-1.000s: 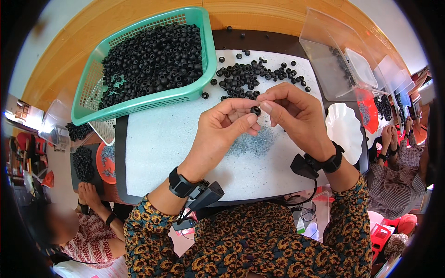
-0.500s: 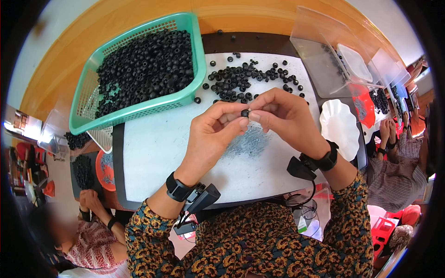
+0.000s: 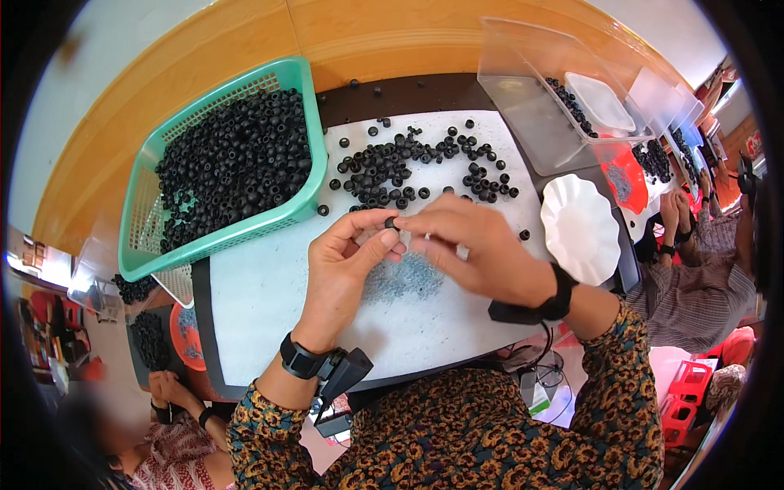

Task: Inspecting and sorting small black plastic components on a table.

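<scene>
Between the thumb and index finger of my left hand is a small black bead-like piece, round with a hole. Just to its right is my right hand, somewhat blurred, its index fingertip close to the piece and its thumb held apart from that finger. I cannot tell if the fingertip touches the piece. Several similar black pieces lie loose beyond my hands on a white sheet. Bluish-grey specks are scattered on the sheet below my hands.
A green basket heaped with black pieces stands at the far left. At the right are a scalloped white dish, a clear plastic box and a red tray. Co-workers' hands show on both sides.
My right hand has drawn away from the pinch at the piece, its thumb now apart. My left hand still holds the piece, turned a little. The whole view has shifted slightly.
</scene>
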A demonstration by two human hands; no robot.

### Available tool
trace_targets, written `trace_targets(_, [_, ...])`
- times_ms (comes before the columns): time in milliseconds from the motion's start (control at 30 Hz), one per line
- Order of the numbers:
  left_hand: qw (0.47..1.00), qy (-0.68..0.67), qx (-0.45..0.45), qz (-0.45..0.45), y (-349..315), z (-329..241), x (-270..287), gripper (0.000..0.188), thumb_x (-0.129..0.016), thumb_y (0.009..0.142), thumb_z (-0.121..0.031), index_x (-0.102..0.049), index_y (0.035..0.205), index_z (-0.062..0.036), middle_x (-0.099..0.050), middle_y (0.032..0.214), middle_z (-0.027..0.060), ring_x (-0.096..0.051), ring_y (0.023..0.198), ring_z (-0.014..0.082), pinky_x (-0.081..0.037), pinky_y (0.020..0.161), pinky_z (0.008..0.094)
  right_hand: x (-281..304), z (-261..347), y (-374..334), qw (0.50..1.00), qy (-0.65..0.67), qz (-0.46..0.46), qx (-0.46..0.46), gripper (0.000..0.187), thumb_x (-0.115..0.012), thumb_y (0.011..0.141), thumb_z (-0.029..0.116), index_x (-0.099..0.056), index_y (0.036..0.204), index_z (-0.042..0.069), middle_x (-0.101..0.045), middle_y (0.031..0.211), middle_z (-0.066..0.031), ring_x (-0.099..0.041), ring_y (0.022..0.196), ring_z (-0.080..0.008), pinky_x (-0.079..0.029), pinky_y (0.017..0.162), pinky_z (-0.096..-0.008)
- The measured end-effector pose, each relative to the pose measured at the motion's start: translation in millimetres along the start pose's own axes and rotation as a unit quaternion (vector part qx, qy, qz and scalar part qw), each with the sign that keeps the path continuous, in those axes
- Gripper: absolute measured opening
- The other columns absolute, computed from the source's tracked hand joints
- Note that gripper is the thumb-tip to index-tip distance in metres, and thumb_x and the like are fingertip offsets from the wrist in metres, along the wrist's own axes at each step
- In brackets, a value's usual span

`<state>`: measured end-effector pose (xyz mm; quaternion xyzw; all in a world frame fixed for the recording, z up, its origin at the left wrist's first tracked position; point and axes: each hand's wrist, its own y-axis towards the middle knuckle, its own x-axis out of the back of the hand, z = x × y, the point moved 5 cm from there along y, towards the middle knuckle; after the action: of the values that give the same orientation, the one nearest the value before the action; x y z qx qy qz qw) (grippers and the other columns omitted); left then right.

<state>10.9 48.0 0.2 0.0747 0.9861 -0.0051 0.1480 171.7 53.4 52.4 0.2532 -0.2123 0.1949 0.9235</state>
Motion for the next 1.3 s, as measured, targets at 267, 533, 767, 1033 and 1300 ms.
trace_targets(267, [1.000, -0.019, 0.008, -0.008, 1, -3, 1, 0.022, -0.064, 0.091, -0.006, -0.063, 0.111, 0.0014, -0.067, 0.097, 0.0091, -0.065, 0.081, 0.0144, -0.053, 0.072, 0.0261, 54, -81, 56, 0.975, -0.128, 0.020, -0.183, 0.016, -0.064, 0.083, 0.011, -0.068, 0.088, -0.003, -0.064, 0.066, -0.0147, -0.065, 0.065, -0.0233, -0.051, 0.062, -0.0315])
trace_targets(533, [1.000, -0.014, 0.015, 0.001, 0, -2, 2, 0.021, -0.063, 0.091, -0.005, -0.063, 0.111, 0.0009, -0.067, 0.097, 0.0094, -0.065, 0.081, 0.0144, -0.053, 0.072, 0.0262, 31, -114, 61, 0.942, -0.329, 0.018, -0.066, 0.012, -0.064, 0.081, 0.011, -0.068, 0.085, 0.000, -0.067, 0.075, -0.0148, -0.064, 0.064, -0.0228, -0.051, 0.063, -0.0340])
trace_targets(767, [1.000, -0.014, 0.011, -0.001, -1, -3, 3, 0.021, -0.062, 0.091, -0.006, -0.062, 0.111, 0.0002, -0.067, 0.106, 0.0112, -0.066, 0.086, 0.0158, -0.053, 0.074, 0.0270, 23, -75, 50, 0.969, 0.090, 0.060, -0.221, 0.014, -0.066, 0.085, 0.011, -0.064, 0.086, -0.002, -0.064, 0.071, -0.0076, -0.062, 0.061, -0.0138, -0.051, 0.058, -0.0263])
trace_targets(1033, [0.999, -0.023, 0.004, 0.032, 1, -6, -2, 0.022, -0.057, 0.093, -0.004, -0.059, 0.114, 0.0023, -0.067, 0.107, 0.0160, -0.066, 0.084, 0.0170, -0.053, 0.075, 0.0271, 12, -32, 35, 0.954, 0.214, 0.072, -0.199, 0.018, -0.064, 0.091, 0.014, -0.066, 0.101, -0.001, -0.063, 0.078, -0.0032, -0.059, 0.061, -0.0089, -0.049, 0.057, -0.0225])
trace_targets(1300, [1.000, -0.019, -0.001, 0.022, 1, -5, 1, 0.023, -0.059, 0.093, -0.004, -0.061, 0.114, 0.0020, -0.068, 0.102, 0.0122, -0.066, 0.082, 0.0151, -0.053, 0.073, 0.0266, 1, -27, 21, 0.973, 0.178, 0.031, -0.147, 0.019, -0.062, 0.089, 0.008, -0.065, 0.104, -0.002, -0.067, 0.082, -0.0057, -0.062, 0.069, -0.0096, -0.051, 0.063, -0.0240])
